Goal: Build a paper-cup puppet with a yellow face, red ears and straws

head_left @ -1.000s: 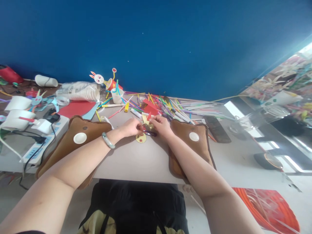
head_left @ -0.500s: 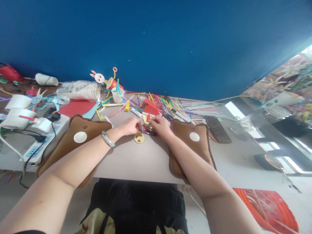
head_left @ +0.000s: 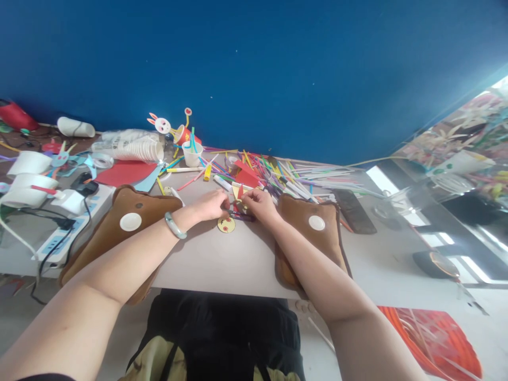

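My left hand (head_left: 212,205), with a pale bangle on the wrist, is closed, its fingertips pinched together just above a round yellow paper face (head_left: 226,225). Whatever lies between those fingers is too small to name. Facing it, my right hand (head_left: 261,204) is also closed in a pinch, at the edge of a small yellow and red paper piece (head_left: 240,192). I cannot tell what its fingertips grip. Between and below both hands lies a dark, slender object (head_left: 242,216), perhaps scissors or a pen, partly covered.
Brown cushions lie under my left forearm (head_left: 129,238) and right forearm (head_left: 313,233). Straws and pens (head_left: 278,172) are heaped behind the hands. A paper cup (head_left: 192,155), a rabbit figure (head_left: 162,125) and stacked cups (head_left: 138,148) stand behind. A power strip (head_left: 75,227) is at left.
The left hand has shifted very slightly left, and the yellow paper face sits a little higher and further left. The right hand stays almost in place.
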